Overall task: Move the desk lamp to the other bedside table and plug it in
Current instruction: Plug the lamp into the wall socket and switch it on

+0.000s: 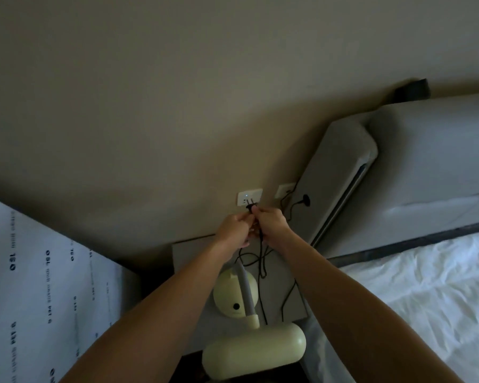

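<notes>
Now, step: you're at plug-in, lamp already set down.
Lamp: cream desk lamp sits on the tabletop, below the wall socket, just beside the bed.
Plug: black plug has its prongs at the socket's slots, not fully home by the look of it.
Left hand: left hand closed on the cord/plug area just under the socket; exact hold hard to tell.
Right hand: right hand pinched shut on the plug body.
Cord: thin cord hangs slack twd the tabletop.
Handling: plug prob. light, rigid; cord limp, so grip the plug body, not the cord, & push straight in.
Risk: prongs may bend if angled.
</notes>
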A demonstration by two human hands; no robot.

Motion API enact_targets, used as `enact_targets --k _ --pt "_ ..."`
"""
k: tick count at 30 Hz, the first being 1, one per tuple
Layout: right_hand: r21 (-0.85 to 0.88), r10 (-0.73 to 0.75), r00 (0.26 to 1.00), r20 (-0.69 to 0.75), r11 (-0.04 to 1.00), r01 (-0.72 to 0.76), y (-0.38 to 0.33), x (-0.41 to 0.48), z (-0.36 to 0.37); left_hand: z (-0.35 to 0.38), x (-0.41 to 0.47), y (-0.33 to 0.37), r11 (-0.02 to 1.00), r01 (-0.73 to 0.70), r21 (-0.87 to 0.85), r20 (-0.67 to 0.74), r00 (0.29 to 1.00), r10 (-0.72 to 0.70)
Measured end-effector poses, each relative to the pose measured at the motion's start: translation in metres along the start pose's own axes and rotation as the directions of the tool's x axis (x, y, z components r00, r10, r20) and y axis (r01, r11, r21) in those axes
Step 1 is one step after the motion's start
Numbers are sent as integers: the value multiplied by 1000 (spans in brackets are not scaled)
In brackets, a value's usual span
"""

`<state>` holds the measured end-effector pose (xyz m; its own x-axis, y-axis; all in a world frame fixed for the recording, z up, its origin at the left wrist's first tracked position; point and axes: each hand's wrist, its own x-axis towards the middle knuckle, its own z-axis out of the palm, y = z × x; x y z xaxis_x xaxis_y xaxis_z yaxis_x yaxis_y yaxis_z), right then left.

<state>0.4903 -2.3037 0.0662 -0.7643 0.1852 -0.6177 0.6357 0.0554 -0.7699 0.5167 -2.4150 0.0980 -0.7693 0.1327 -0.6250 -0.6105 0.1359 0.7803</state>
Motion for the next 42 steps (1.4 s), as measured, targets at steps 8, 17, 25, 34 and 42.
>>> enact_targets --k 8,17,25,34,42 --pt "-91 9 997 -71 996 -15 25 60 19 -3 61 -26 994 102 -41 -40 994 -103" --pt "67 177 983 59 981 -181 43 139 33 -3 123 -32 984 175 -44 -171 969 -180" --pt "72 29 999 21 997 -30 59 164 28 8 148 -38 991 133 17 -240 963 -126" --pt "222 97 983 -155 973 -61 74 174 41 24 165 -32 991 114 75 -233 968 -94" --pt "607 224 969 -109 787 -113 76 165 49 23 168 -36 994 84 64 -190 979 -71"
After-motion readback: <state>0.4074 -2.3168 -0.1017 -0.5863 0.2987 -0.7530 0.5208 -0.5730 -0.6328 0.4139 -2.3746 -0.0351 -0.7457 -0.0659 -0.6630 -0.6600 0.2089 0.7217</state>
